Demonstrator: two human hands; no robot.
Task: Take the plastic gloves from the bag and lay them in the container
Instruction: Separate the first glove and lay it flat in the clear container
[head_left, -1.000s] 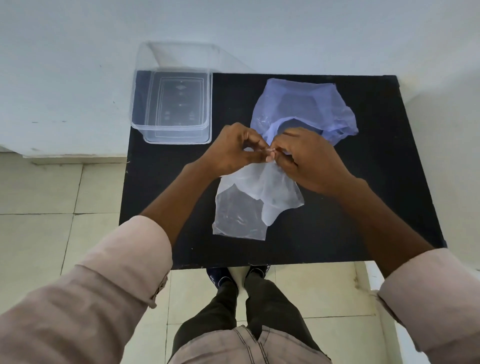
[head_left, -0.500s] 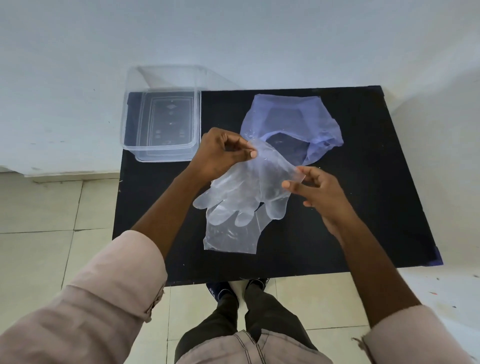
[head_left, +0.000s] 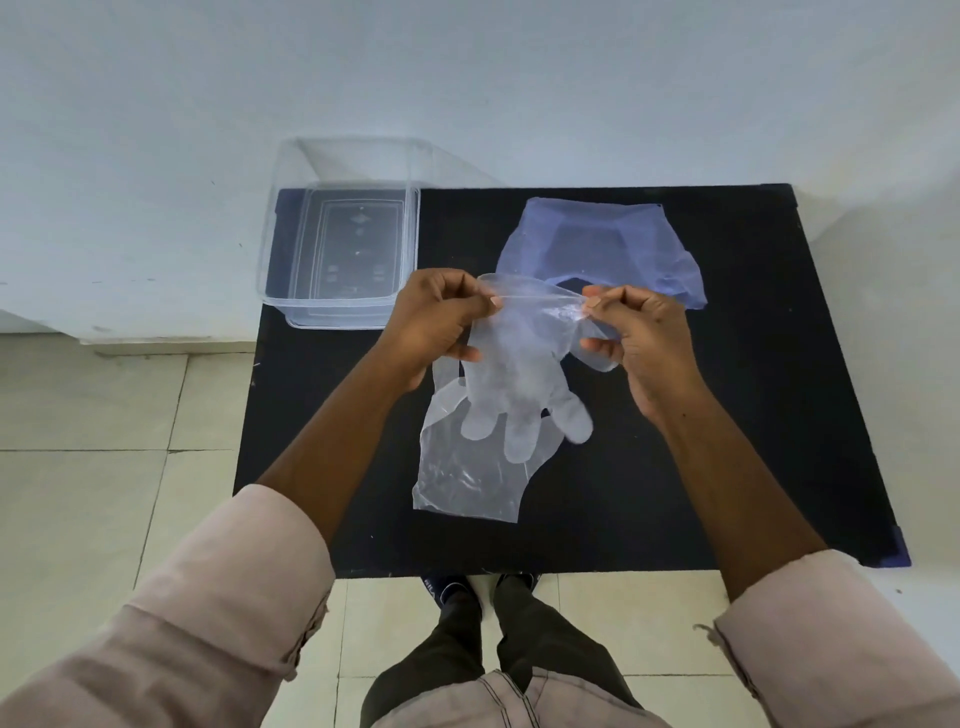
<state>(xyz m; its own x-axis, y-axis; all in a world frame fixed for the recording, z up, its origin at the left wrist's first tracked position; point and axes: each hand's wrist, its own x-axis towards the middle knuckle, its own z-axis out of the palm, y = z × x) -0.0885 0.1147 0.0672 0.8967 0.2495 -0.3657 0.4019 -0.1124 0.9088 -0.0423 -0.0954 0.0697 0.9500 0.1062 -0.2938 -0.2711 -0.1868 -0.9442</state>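
Note:
A clear plastic glove (head_left: 519, 379) hangs above the black table (head_left: 753, 415), fingers pointing down. My left hand (head_left: 436, 327) pinches the left side of its cuff and my right hand (head_left: 634, 338) pinches the right side, holding the cuff stretched between them. Under it, flat on the table, lies another clear plastic piece (head_left: 467, 483); I cannot tell whether it is a glove. The pale blue bag (head_left: 597, 244) lies crumpled behind my hands. A clear empty container (head_left: 337, 260) stands at the table's far left corner.
A white wall runs right behind the table and the container. Tiled floor lies to the left and below the table's near edge, where my shoes (head_left: 478, 590) and legs show.
My hands have moved apart from a joined pinch at the bag's mouth. The glove has unfolded and now hangs straight between both hands, its cuff spread.

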